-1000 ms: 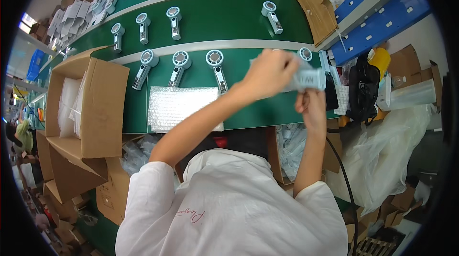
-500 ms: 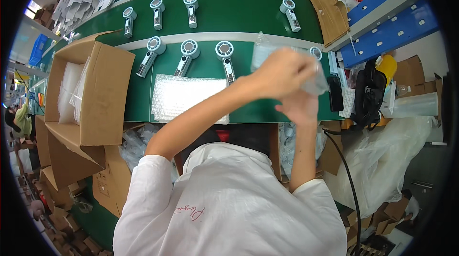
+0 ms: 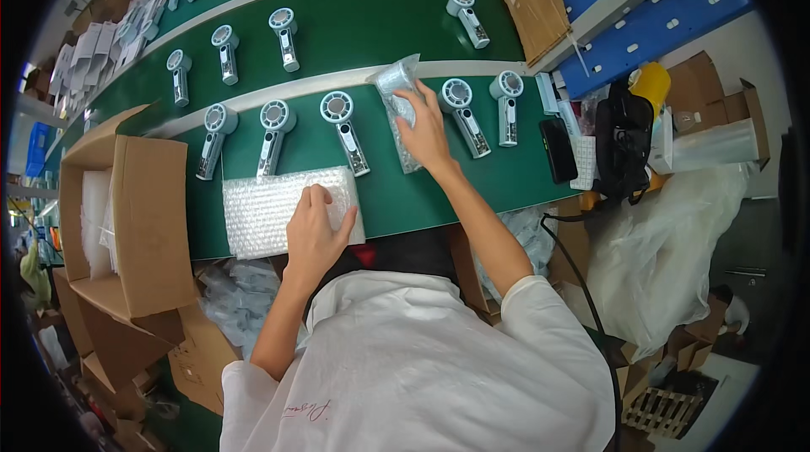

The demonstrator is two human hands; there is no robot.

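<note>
A green table (image 3: pixel 388 207) is positioned in front of the person, with a second green surface (image 3: pixel 380 21) located beyond it and separated by a pale strip (image 3: pixel 481 69). An open cardboard carton (image 3: pixel 152 224) is situated at the left; white packing material (image 3: pixel 96 224) is contained in it. Bubble wrap (image 3: pixel 257 216) is laid flat at the near edge of the table. The left hand (image 3: pixel 317 237) is rested on the right part of the bubble wrap, its fingers bent and the thumb spread apart from them. The right hand (image 3: pixel 424 131) is placed against the right side of a clear bag (image 3: pixel 404 148); its thumb and fingers are spread across the film, and whether the bag is gripped cannot be told. The bag is located near the strip, between two handheld fans, and a pale blue item (image 3: pixel 393 81) is seen in its upper end. Five handheld fans (image 3: pixel 342 119) are arranged across the table, three to the left of the bag and two to the right. A black phone (image 3: pixel 558 151) is laid near the right end.
</note>
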